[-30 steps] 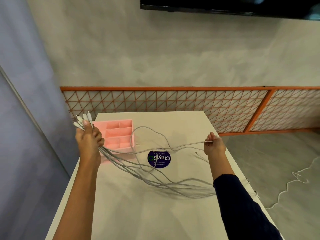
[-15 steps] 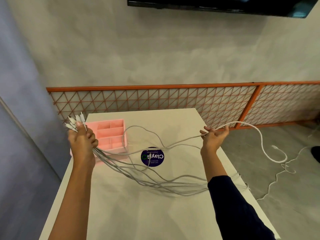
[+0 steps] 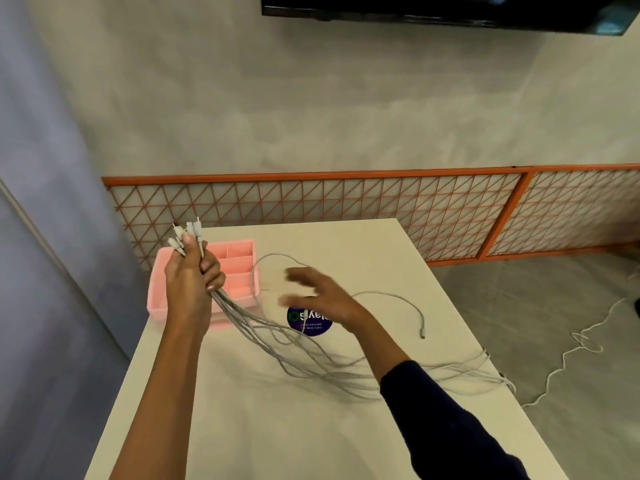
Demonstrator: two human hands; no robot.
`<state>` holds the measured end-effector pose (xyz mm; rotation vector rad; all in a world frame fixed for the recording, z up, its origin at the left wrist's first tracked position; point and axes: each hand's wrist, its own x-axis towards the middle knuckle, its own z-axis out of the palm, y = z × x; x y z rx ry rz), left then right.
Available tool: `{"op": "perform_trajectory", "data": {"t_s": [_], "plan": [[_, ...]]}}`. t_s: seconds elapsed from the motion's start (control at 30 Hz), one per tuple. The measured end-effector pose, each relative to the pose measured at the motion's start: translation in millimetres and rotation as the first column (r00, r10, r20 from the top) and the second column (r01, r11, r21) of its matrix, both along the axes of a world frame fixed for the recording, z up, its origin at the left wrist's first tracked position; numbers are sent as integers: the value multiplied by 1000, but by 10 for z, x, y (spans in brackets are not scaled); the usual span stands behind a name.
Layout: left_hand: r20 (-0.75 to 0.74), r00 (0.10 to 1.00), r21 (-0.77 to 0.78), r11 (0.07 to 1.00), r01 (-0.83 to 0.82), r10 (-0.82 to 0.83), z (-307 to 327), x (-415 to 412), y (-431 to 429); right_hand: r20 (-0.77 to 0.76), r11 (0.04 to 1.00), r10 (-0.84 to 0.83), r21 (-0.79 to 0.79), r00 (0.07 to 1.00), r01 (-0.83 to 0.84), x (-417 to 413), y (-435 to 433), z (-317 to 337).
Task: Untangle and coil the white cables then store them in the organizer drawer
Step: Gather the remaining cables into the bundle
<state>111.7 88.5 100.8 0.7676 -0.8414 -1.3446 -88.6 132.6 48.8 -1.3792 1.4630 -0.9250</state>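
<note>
White cables (image 3: pixel 311 355) were gripped in bunch by left hand (image 3: pixel 189 278), plugs upward, above pink organizer (image 3: pixel 239 268); strands trailed across table (image 3: pixel 242 427). Right hand (image 3: pixel 318 296) was held open, blurred, nothing grasped.

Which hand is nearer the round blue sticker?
Right. The right hand hovers over the sticker; the left hand grips the cables by the pink organizer.

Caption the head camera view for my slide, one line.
Left hand grips a bundle of white cables by the plug ends while the open right hand hovers near the pink organizer.
</note>
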Motion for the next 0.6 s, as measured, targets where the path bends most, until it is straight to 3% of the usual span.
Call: {"op": "perform_trajectory", "data": {"t_s": [0.07,0.13,0.27,0.37,0.6], "plan": [[4,1000,-4,1000,17,-16,14,-15,-2,-110,947,317,88,942,-308,289,-31,172],[15,999,-2,999,34,-34,30,-36,19,-183,921,388,115,904,-372,521,-73,209],[-2,998,10,998,62,-62,60,-40,62,-158,938,344,26,925,-344,844,-43,136],[-2,999,16,999,47,-47,49,-36,91,-142,972,235,23,962,-234,970,42,-2],[28,1000,-13,1000,11,-10,129,109,39,-247,973,113,223,962,-57,704,167,-415]]}}
